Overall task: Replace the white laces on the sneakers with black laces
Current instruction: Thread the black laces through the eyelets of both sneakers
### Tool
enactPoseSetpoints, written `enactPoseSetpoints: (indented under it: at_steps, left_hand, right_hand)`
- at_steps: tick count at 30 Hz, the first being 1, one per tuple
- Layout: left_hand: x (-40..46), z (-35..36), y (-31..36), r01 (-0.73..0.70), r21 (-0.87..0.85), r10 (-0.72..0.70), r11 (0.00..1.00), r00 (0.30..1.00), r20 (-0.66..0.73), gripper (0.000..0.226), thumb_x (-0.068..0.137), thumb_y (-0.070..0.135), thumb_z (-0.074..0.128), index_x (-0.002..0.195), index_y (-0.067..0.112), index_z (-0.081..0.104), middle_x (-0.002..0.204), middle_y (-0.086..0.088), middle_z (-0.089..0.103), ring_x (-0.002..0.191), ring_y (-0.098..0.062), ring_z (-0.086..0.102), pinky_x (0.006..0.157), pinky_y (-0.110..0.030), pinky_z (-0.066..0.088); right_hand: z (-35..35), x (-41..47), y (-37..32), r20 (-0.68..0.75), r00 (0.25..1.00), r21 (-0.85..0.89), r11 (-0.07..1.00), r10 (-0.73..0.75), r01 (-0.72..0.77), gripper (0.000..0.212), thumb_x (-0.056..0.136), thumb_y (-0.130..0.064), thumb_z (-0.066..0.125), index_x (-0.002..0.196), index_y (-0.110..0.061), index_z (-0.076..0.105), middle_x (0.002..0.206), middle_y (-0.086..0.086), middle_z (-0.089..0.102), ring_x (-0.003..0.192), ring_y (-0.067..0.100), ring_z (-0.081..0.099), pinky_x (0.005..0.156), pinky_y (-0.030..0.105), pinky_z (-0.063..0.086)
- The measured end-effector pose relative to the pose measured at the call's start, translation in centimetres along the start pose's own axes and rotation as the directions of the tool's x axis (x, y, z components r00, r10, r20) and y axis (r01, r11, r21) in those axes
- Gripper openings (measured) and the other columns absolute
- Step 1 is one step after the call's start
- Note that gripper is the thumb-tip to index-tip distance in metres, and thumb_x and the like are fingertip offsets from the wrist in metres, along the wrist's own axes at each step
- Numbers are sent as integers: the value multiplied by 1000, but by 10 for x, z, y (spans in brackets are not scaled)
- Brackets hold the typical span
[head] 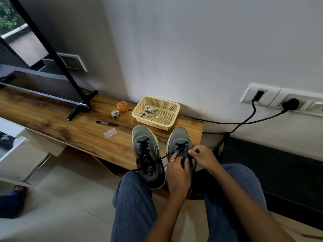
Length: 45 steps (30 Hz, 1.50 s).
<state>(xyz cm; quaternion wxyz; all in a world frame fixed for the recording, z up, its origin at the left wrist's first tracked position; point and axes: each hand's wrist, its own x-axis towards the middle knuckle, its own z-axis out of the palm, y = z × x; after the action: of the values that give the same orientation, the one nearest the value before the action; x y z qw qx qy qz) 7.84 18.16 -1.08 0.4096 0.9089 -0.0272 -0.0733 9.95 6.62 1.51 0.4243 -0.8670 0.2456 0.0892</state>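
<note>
Two grey sneakers stand side by side on the wooden bench (pixel 73 130), toes toward the wall. The left sneaker (pixel 146 154) is laced in black. The right sneaker (pixel 178 142) carries a black lace (pixel 152 163) whose free end trails left across the other shoe. My left hand (pixel 178 175) grips the right sneaker over its tongue and opening. My right hand (pixel 202 157) pinches the lace at the shoe's right eyelets. The white laces (pixel 146 111) lie coiled in the yellow basket (pixel 173 117) behind the shoes.
On the bench lie a black marker (pixel 106 123), a small clear packet (pixel 109 133), a tape roll (pixel 115 114) and an orange lid (pixel 122 106). A TV stand leg (pixel 82 105) sits at left. Black cables (pixel 244 119) run from wall sockets at right. My jeans-clad knees fill the foreground.
</note>
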Motion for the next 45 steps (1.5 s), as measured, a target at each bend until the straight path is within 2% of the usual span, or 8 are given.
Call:
enactPoseSetpoints:
  at_steps: [3, 8, 19, 29, 33, 36, 40, 45]
  left_hand:
    - [0, -6, -4, 2, -75, -4, 997, 1000, -24, 26, 101, 26, 41, 110, 16, 64, 137, 1, 52, 129, -12, 43, 103, -29, 36]
    - [-4, -12, -2, 12, -138, -26, 990, 995, -97, 16, 94, 10, 52, 106, 21, 55, 103, 8, 55, 96, -9, 53, 80, -25, 44]
    - [0, -21, -8, 96, -100, -105, 990, 990, -97, 32, 99, 25, 51, 128, 15, 59, 127, -3, 58, 116, -17, 54, 88, -18, 36]
    - [6, -19, -10, 129, -159, -149, 979, 981, -126, 27, 99, 21, 48, 121, 16, 62, 119, -3, 62, 109, -17, 56, 82, -19, 36]
    - [12, -19, -8, 199, -179, -223, 964, 967, -125, 28, 100, 20, 46, 123, 15, 62, 119, -7, 63, 109, -23, 57, 82, -25, 39]
    - [16, -19, -9, 234, -191, -258, 953, 960, -111, 29, 100, 18, 46, 123, 12, 63, 119, -9, 64, 110, -26, 58, 84, -29, 42]
    - [22, -20, -11, 257, -188, -276, 948, 957, -86, 28, 100, 15, 45, 118, 10, 66, 114, -10, 67, 105, -28, 60, 82, -30, 43]
    - [27, -23, -12, 311, -221, -329, 924, 943, -45, 27, 99, 16, 47, 114, 9, 68, 110, -11, 68, 103, -29, 60, 82, -33, 44]
  right_hand:
    - [-23, -16, -10, 80, 997, 125, 992, -10, 0, 32, 97, -21, 51, 74, -1, 62, 76, 10, 68, 72, 19, 60, 76, 33, 48]
    - [-81, -61, -42, 156, 985, 382, 924, -75, 10, 25, 99, -21, 49, 83, -7, 62, 71, 5, 66, 66, 13, 61, 56, 13, 44]
    - [-137, -118, -111, 14, 915, 701, 656, -403, 278, 31, 87, -26, 49, 102, -5, 65, 69, 1, 61, 68, 11, 58, 65, 19, 50]
    - [-65, -77, -83, 183, 944, 955, 279, -274, -104, 42, 95, -7, 42, 130, -29, 49, 92, 10, 68, 58, 12, 53, 47, 19, 42]
    - [-35, -60, -67, 293, 954, 944, 178, -62, -278, 22, 99, -11, 42, 117, -10, 54, 66, 3, 51, 36, 3, 30, 31, 14, 22]
    - [-18, -52, -59, 384, 920, 918, 69, 80, -389, 19, 99, -13, 43, 95, -4, 59, 63, 1, 49, 34, 3, 32, 31, 13, 24]
    - [8, -44, -52, 381, 903, 904, 126, 200, -409, 43, 104, -22, 33, 83, -1, 64, 74, 8, 59, 62, 14, 54, 55, 22, 46]
    - [24, -35, -40, 93, 961, 746, 621, 261, -241, 53, 103, -32, 32, 69, -5, 62, 50, 1, 42, 40, 10, 32, 37, 20, 24]
